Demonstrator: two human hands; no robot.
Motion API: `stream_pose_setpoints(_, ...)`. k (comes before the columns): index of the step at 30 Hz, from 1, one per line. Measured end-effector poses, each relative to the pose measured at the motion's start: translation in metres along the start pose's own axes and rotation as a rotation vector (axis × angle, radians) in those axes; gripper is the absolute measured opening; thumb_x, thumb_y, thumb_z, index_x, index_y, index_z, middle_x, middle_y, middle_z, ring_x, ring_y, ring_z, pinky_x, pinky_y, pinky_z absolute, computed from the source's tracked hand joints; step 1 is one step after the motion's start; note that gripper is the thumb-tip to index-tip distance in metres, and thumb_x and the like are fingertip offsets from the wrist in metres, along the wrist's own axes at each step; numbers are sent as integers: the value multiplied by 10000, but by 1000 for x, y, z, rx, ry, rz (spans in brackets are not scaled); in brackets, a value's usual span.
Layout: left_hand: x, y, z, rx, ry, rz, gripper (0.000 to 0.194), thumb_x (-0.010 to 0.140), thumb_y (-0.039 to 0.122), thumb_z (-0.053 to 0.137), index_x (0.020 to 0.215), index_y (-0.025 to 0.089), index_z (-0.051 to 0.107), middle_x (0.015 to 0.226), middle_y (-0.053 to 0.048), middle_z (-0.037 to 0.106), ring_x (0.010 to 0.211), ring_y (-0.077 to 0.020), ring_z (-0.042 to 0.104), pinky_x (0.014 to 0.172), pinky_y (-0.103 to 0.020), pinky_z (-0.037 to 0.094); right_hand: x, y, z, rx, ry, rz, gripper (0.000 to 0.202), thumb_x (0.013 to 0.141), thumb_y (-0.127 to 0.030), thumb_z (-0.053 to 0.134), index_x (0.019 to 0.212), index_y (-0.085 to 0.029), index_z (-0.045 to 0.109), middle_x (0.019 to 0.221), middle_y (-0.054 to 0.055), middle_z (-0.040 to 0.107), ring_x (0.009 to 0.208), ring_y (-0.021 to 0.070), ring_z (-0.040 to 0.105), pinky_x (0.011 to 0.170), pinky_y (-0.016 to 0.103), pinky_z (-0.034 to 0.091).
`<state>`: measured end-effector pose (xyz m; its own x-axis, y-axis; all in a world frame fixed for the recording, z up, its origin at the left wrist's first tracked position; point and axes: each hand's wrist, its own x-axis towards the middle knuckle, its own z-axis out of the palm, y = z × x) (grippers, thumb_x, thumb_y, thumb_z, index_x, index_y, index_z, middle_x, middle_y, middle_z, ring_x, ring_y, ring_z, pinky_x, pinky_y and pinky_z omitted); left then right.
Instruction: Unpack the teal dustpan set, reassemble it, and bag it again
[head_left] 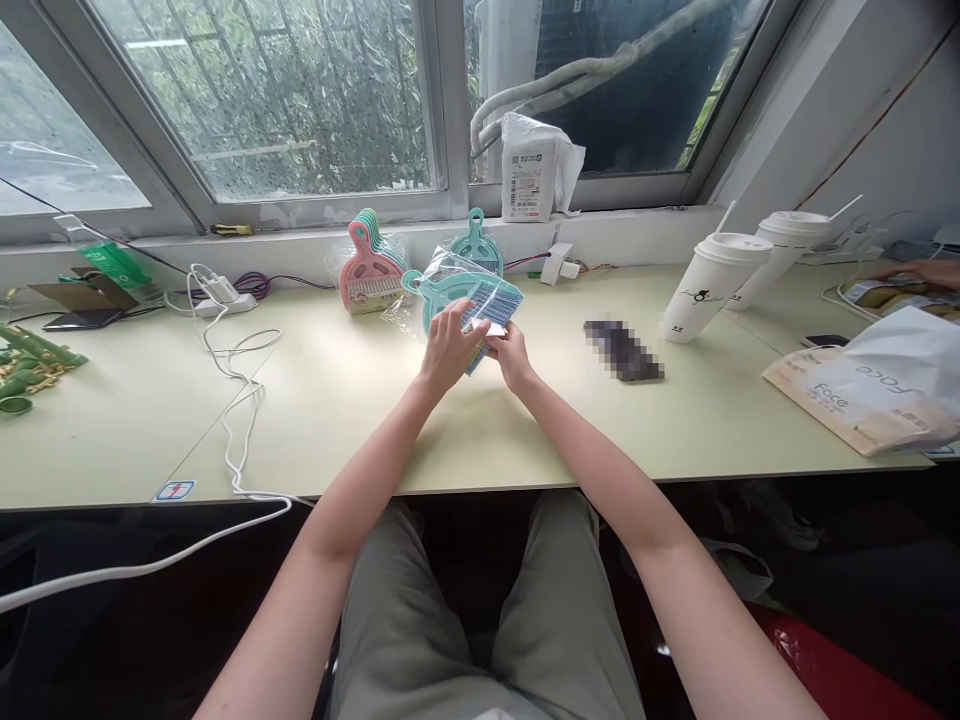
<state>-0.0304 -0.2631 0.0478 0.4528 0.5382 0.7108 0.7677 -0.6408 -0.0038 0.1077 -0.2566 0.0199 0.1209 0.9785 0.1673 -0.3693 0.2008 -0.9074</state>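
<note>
Both hands are on a teal dustpan-and-brush set in clear plastic, tilted above the desk with its round handle to the left. My left hand lies across the front of the set, fingers bent over it and thumb reaching right. At the lower right edge, my right hand grips the set close to a small white piece, perhaps a label. Behind them, a pink dustpan set with more teal ones stacked at its back leans against the wall. Another teal dustpan set stands behind the held one, partly covered.
Right of my hands lies a blurred-out dark flat object. Farther right are two white cups with straws and a paper-tissue pack. White cables cross the left side. Another person's hand shows at far right.
</note>
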Motion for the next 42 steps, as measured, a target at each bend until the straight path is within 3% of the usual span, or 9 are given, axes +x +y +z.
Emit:
stream_pose_setpoints(7,-3,-7,7,-12,0,30,218,910,122,437,894,223,629,1226,-97,593,1236,-237,490,1034,-415,367,2,3,0,5,17,47,353,685,-193,692,1016,-227,573,879,-9,718,817,159,688,819,371,613)
stream_pose_setpoints(14,-6,0,-2,-12,-13,-135,291,912,143,414,826,264,664,1217,-72,644,1222,-243,518,1121,-499,293,1,0,3,50,14,70,317,725,-200,728,1002,-216,575,888,6,719,818,166,703,852,381,603)
stream_pose_setpoints(19,0,10,-11,-69,20,-124,247,907,193,494,1020,296,688,1406,-37,573,1398,-239,401,1209,-525,205,1,0,0,29,3,47,296,754,-251,743,1002,-224,584,899,-1,698,818,154,692,848,374,603)
stream_pose_setpoints(26,6,8,-8,-83,23,-162,477,877,105,470,1298,287,602,1590,-51,359,1518,-272,214,1231,-599,65,3,9,3,-186,-117,16,363,716,-250,759,1029,-232,577,807,-20,699,749,163,682,763,377,614)
stream_pose_setpoints(29,6,4,-7,-108,72,-197,480,889,93,442,1291,292,614,1594,-39,350,1524,-281,196,1230,-619,40,2,15,6,-215,-170,30,350,702,-256,773,1000,-225,592,754,-30,693,721,163,679,762,392,615)
stream_pose_setpoints(33,6,3,-9,-133,84,-189,482,903,93,434,1319,273,597,1604,-42,329,1531,-279,170,1226,-640,8,3,13,5,-165,-147,13,382,685,-262,798,1010,-232,599,763,-30,704,728,167,688,757,390,623)
stream_pose_setpoints(39,8,8,-16,-294,62,-217,474,896,175,520,1338,328,595,1552,-39,405,1526,-289,182,1224,-625,134,0,4,3,-144,-108,-7,381,721,-293,793,1039,-234,593,874,5,724,807,193,706,815,436,624)
stream_pose_setpoints(42,8,8,-18,-261,46,-217,403,918,201,484,1271,329,629,1511,-30,456,1511,-265,231,1242,-579,112,-1,3,4,-132,-102,-8,384,722,-308,806,1034,-235,594,846,2,721,824,202,709,834,452,622)
